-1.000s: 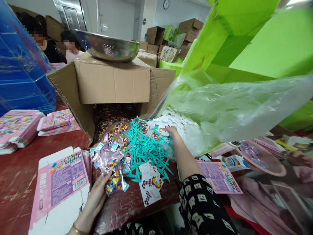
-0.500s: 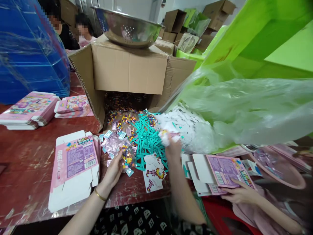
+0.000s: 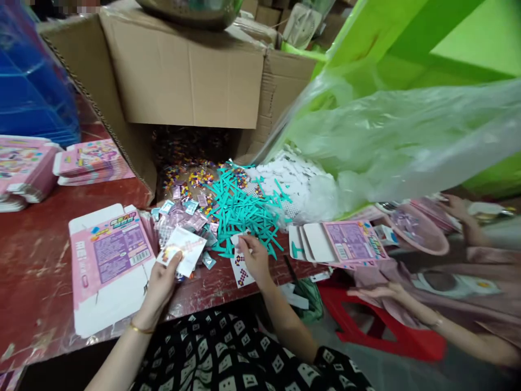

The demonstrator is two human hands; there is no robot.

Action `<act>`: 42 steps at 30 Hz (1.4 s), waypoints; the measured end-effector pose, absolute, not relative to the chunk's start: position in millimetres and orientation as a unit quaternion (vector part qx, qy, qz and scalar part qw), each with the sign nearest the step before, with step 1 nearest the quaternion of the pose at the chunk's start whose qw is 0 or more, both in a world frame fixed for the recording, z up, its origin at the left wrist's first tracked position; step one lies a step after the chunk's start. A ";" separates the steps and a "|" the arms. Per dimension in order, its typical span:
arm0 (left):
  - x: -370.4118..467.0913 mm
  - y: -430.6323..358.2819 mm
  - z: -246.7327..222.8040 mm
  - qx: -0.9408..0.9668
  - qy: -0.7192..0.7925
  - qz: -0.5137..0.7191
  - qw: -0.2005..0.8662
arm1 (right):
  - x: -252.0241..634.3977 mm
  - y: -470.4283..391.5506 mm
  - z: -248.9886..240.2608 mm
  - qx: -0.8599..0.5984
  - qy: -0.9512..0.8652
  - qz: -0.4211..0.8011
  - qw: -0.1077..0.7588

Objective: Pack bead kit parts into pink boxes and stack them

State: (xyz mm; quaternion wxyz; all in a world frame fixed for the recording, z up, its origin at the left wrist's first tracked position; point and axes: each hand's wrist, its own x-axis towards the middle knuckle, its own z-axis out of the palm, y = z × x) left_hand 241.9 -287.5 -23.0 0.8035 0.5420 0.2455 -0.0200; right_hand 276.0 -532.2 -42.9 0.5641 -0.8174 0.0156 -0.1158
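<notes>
My left hand [image 3: 163,279] grips a white printed card [image 3: 187,251], thumb on top. A bit of orange shows beneath the card, but what lies under it is mostly hidden. On the table edge, my right hand [image 3: 255,262] has its fingers pinched at the top of a pattern sheet [image 3: 243,274] with purple and yellow squares. Just beyond it spreads a heap of teal plastic pens or sticks [image 3: 240,209]. Small pink and blue sachets [image 3: 189,217] lie beyond my left hand, and bags of coloured beads [image 3: 201,176] sit behind them.
An open cardboard box [image 3: 191,81] stands behind the heap. White pieces [image 3: 299,168] lie beside plastic film [image 3: 386,130]. Flat pink boxes [image 3: 109,255] are stacked at left, more pink boxes [image 3: 345,241] at right. A co-worker's hand [image 3: 382,293] is near a red stool [image 3: 382,331].
My right hand has come down and left to the pattern sheet; the white paper it held is gone from it. A card now covers my left hand's bead bag. The co-worker's hand left the boxes.
</notes>
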 end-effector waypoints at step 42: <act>221.4 -314.7 -14.1 0.505 0.223 -0.074 0.831 | 347.4 -546.6 -21.9 -0.894 -0.134 -0.065 0.422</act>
